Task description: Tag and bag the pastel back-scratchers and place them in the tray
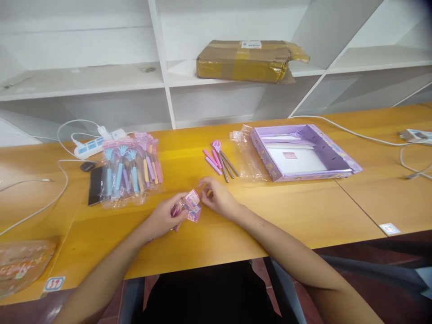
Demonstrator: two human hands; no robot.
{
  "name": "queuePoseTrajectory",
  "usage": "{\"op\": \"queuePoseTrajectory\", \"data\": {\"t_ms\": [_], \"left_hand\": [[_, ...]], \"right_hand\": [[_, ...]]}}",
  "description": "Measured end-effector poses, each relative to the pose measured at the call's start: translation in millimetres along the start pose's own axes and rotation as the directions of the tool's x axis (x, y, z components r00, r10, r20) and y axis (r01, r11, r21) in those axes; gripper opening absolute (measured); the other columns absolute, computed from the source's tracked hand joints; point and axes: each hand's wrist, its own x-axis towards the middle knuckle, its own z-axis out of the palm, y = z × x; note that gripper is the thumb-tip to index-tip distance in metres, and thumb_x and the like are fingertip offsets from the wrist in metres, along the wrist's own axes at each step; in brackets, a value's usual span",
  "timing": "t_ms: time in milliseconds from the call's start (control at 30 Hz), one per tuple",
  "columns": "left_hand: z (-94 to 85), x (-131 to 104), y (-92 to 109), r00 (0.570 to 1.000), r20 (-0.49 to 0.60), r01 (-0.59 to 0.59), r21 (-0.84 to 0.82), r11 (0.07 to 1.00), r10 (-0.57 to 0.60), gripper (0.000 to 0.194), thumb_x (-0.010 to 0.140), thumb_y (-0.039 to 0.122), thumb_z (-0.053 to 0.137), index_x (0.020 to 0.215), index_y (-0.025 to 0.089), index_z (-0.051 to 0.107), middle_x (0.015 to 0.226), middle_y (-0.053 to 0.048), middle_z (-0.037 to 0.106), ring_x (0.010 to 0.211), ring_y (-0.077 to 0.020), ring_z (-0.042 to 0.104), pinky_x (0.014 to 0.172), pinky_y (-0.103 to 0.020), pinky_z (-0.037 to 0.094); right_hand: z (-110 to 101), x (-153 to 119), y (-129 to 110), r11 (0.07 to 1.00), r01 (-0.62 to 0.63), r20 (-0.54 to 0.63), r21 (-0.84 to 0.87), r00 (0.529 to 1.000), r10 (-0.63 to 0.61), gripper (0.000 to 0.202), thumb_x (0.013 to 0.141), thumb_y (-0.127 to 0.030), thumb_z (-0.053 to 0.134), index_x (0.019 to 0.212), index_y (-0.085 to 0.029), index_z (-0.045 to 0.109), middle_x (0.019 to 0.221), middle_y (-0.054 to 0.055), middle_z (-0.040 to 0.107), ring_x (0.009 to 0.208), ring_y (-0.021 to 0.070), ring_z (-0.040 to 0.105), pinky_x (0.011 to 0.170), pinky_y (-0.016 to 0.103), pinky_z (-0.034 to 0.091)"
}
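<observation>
My left hand (pixel 170 213) is closed around small clear plastic packets with pink printed cards (pixel 193 200); a pinkish-purple piece shows partly between its fingers, its kind hidden. Just to the right, my right hand (pixel 218 198) is loosely curled, thumb and fingers apart, close to the cards' edge, with nothing visible in it. Beyond the hands lie a pink claw-shaped head (pixel 216 145), several metal rods (pixel 227 166) and pink and lilac handle tubes (pixel 212 162). Bagged back scratchers (pixel 123 168) with blue, purple, yellow and pink handles are piled to the left.
A purple open box (pixel 275 173) holds a purple scratcher and a small card; crumpled clear bags (pixel 248 155) lie beside it. At the left are a power strip (pixel 97 145), cables and a dark flat device (pixel 96 184). A taped carton (pixel 241 60) sits on the shelf.
</observation>
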Motion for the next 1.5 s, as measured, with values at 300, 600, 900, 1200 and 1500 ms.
{"op": "queuePoseTrajectory", "data": {"t_ms": [300, 600, 900, 1200, 1500], "left_hand": [[-6.5, -1.6, 0.3, 1.000, -0.006, -0.003, -0.033, 0.999, 0.002, 0.053, 0.104, 0.036, 0.062, 0.154, 0.024, 0.052, 0.060, 0.011, 0.053, 0.049, -0.0100, 0.056, 0.054, -0.021, 0.045], [-12.0, -4.4, 4.3, 0.999, 0.032, 0.033, 0.040, 0.999, -0.034, 0.047, 0.102, 0.040, 0.063, 0.146, 0.025, 0.058, 0.065, 0.011, 0.045, 0.049, -0.0086, 0.051, 0.049, -0.020, 0.044], [-35.5, -4.8, 3.5, 0.992, -0.124, 0.019, -0.054, 0.998, -0.025, 0.048, 0.098, 0.045, 0.070, 0.137, 0.025, 0.050, 0.076, 0.008, 0.058, 0.049, -0.0101, 0.057, 0.051, -0.023, 0.046], [-26.6, -1.2, 3.4, 0.995, 0.094, 0.028, -0.165, 0.986, -0.012, 0.037, 0.093, 0.047, 0.079, 0.114, 0.021, 0.062, 0.106, -0.005, 0.075, 0.096, -0.0201, 0.072, 0.085, -0.034, 0.055], [-34.3, -3.2, -1.4, 0.977, 0.198, -0.034, -0.237, 0.971, 0.083, 0.038, 0.089, 0.043, 0.083, 0.111, 0.021, 0.062, 0.099, -0.003, 0.071, 0.088, -0.0181, 0.070, 0.084, -0.034, 0.057]], "right_hand": [[-18.3, 2.9, -24.5, 0.951, 0.136, 0.078, -0.276, 0.990, -0.119, 0.024, 0.104, -0.017, 0.057, 0.125, -0.023, 0.067, 0.139, 0.016, 0.057, 0.101, 0.0228, 0.068, 0.080, 0.037, 0.060], [-23.1, 13.7, -15.3, 0.974, -0.060, 0.003, 0.220, 0.998, 0.061, 0.017, 0.109, -0.034, 0.061, 0.099, -0.022, 0.069, 0.115, 0.009, 0.058, 0.112, 0.0228, 0.062, 0.105, 0.042, 0.053], [-16.7, 8.3, -3.4, 0.981, -0.141, 0.157, 0.137, 0.980, 0.119, 0.018, 0.102, -0.037, 0.073, 0.112, -0.023, 0.077, 0.116, 0.010, 0.062, 0.103, 0.0228, 0.064, 0.093, 0.040, 0.057], [-29.2, 18.7, -53.2, 0.859, -0.331, 0.420, 0.390, 0.894, 0.153, 0.060, 0.091, -0.051, 0.084, 0.139, -0.022, 0.062, 0.117, 0.008, 0.071, 0.089, 0.0171, 0.069, 0.072, 0.029, 0.057], [-49.8, 30.5, -81.1, 0.930, -0.159, -0.386, 0.332, 0.877, 0.288, 0.036, 0.105, -0.056, 0.064, 0.089, -0.025, 0.070, 0.077, 0.002, 0.060, 0.068, 0.0170, 0.058, 0.061, 0.031, 0.051]]}}
